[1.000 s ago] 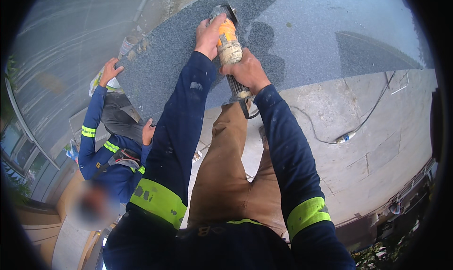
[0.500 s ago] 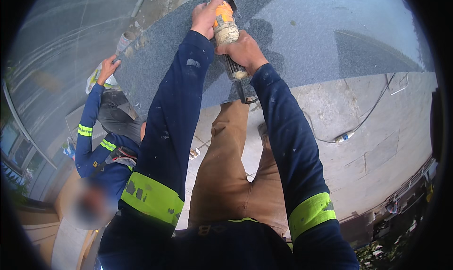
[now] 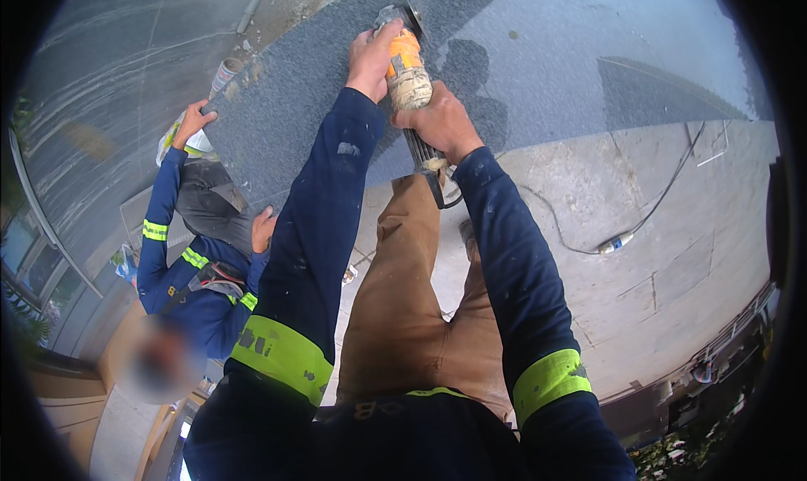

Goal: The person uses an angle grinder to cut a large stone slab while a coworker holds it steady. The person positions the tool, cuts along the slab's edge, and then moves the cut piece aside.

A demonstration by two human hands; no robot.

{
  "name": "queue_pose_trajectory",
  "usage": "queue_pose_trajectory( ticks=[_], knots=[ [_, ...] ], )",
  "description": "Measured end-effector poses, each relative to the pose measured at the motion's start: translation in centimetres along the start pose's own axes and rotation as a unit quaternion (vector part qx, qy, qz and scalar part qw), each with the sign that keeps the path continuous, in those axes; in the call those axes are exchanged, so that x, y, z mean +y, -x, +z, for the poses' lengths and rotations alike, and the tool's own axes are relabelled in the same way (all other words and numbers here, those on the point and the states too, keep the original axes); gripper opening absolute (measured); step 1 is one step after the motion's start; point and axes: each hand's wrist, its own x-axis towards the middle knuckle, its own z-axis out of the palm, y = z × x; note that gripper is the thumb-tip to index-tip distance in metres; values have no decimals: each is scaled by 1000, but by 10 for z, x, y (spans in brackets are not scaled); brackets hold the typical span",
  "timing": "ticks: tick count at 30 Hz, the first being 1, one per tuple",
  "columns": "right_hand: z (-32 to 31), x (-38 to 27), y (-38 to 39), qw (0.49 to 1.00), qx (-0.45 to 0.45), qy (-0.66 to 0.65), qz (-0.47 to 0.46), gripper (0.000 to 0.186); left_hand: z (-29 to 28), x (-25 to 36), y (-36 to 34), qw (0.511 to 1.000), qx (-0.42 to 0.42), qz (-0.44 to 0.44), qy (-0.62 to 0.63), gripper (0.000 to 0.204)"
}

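Note:
I hold a dusty orange angle grinder (image 3: 407,71) with both hands against a dark grey granite slab (image 3: 286,86). My left hand (image 3: 372,57) grips the grinder's front end near the disc. My right hand (image 3: 440,121) is wrapped around its rear body, where the black cord leaves. The slab stands tilted in front of my brown trouser legs. To my left a co-worker in a dark blue jacket with yellow bands steadies the slab: one hand (image 3: 193,120) at its far corner, the other hand (image 3: 263,227) on its near edge.
A black power cable (image 3: 580,241) runs across the pale paving to a plug joint (image 3: 615,243) on my right. A cylindrical can (image 3: 224,71) lies beyond the slab at upper left. A larger polished stone surface (image 3: 639,52) extends behind.
The view has shifted slightly; my hands and the grinder sit a little lower in the picture than half a second ago. The co-worker's hands stay on the slab.

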Motion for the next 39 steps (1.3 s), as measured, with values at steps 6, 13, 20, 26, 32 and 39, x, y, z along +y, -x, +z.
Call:
queue_pose_trajectory(
  ticks=[6,13,20,26,32,39],
  knots=[
    [0,4,3,1000,-7,-3,7,69,2,-5,6,1000,14,2,0,43],
    [1,3,-5,1000,-1,-13,-10,70,0,-5,-7,1000,18,13,-5,42],
    [-1,-2,-20,999,4,-34,-38,76,-2,4,-29,999,-9,33,-4,47],
    [-4,-3,-32,998,-8,-52,-17,76,5,14,-28,999,-34,32,12,48],
    [-8,-4,-3,999,-12,-32,-17,73,6,7,-6,1000,-13,18,11,42],
    [-4,9,17,1000,-12,-20,4,68,9,-4,21,1000,-3,4,-11,42]
  ],
)
